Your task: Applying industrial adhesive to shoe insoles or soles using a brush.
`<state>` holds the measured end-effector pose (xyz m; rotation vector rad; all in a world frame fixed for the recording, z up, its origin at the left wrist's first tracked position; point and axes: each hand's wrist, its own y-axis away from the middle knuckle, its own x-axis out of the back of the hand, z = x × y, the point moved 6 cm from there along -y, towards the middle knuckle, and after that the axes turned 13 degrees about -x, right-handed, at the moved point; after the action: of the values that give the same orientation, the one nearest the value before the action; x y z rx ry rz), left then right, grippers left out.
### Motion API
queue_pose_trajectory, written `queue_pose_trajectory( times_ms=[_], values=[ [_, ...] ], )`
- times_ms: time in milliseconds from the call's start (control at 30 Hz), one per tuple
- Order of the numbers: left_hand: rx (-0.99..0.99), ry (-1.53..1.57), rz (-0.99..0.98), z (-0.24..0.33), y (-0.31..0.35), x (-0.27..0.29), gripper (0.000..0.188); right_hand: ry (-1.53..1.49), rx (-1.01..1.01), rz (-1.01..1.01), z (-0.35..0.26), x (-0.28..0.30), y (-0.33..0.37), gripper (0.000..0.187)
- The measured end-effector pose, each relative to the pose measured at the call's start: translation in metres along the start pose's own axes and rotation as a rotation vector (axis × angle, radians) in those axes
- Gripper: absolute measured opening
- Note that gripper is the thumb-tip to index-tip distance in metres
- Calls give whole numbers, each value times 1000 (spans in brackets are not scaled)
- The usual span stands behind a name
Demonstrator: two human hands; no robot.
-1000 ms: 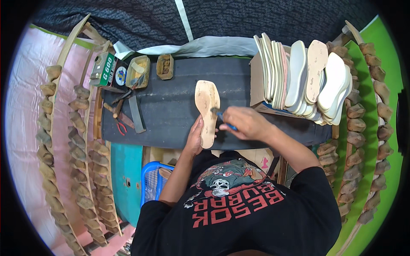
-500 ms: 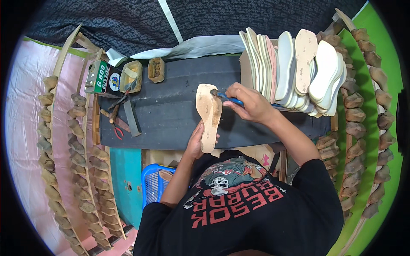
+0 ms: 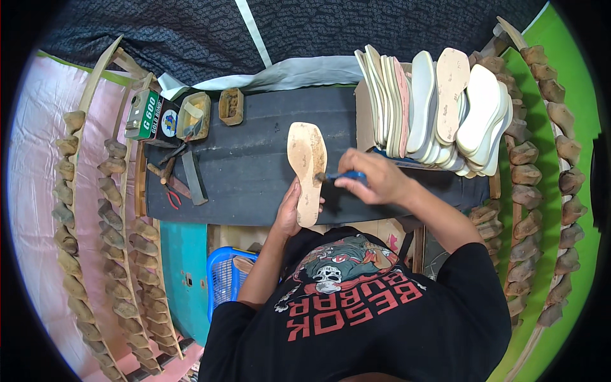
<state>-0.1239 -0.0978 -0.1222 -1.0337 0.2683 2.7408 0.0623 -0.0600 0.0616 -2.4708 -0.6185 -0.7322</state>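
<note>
A tan shoe insole (image 3: 306, 167) lies lengthwise on the dark work mat (image 3: 254, 172). My left hand (image 3: 291, 209) grips its near end from the left side. My right hand (image 3: 374, 181) is closed around a blue-handled brush (image 3: 337, 177) whose tip touches the insole's right edge near the middle.
A row of white and tan soles (image 3: 433, 108) stands on edge at the mat's right. Glue tins (image 3: 193, 116), a green box (image 3: 144, 114), pliers and hand tools (image 3: 175, 181) lie at the left. Racks of wooden shoe lasts (image 3: 95, 210) flank both sides. A blue basket (image 3: 226, 280) sits below the bench.
My right hand has drawn the brush from the insole's far end back toward its middle, along the right edge. The left hand keeps its hold on the near end.
</note>
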Motion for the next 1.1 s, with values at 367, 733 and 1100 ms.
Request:
queue_pose_trajectory(
  times_ms=[367, 733, 1100],
  values=[
    [46, 22, -35, -15, 11, -5, 62, 234, 153, 85, -4, 26, -34, 21],
    [-178, 168, 12, 14, -31, -10, 51, 56, 370, -75, -44, -45, 16, 21],
    [-79, 293, -65, 9, -27, -24, 50, 127, 243, 83, -22, 8, -28, 22]
  ],
)
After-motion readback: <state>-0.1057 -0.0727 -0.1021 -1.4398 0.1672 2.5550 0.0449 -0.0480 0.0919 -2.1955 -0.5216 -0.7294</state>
